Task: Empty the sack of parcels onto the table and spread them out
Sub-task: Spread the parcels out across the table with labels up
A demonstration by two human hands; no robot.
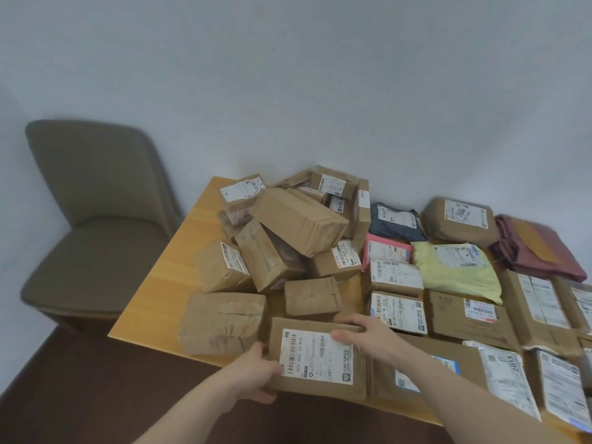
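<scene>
Since no sack shows anywhere in view, you can take the emptying as done, and the spreading as roughly half finished. Start with the table [153, 283], the largest thing here: its bare wood shows only along the 9 o'clock edge. From the middle of it toward 3 o'clock, the parcels already lie flat and side by side, among them a yellow bag [458, 270], a grey bag [397, 221], a folded maroon cloth [538, 248] at the far edge, and several labelled boxes. That part looks settled.

What remains is the heap [288, 232] toward 11 o'clock, where brown boxes lean and ride on one another; a long box [298, 219] sits tilted on top. You would need to pull these apart and lay each one flat, and free wood is scarce.

At 6 o'clock, at the near edge, you hold a flat box [317, 357] with its white label up. Your left hand [256, 376] curls round its left end, and your right hand [365, 334] grips the far right corner, thumb on the label. Whether it rests on the table or hangs just above it, I cannot tell.
</scene>
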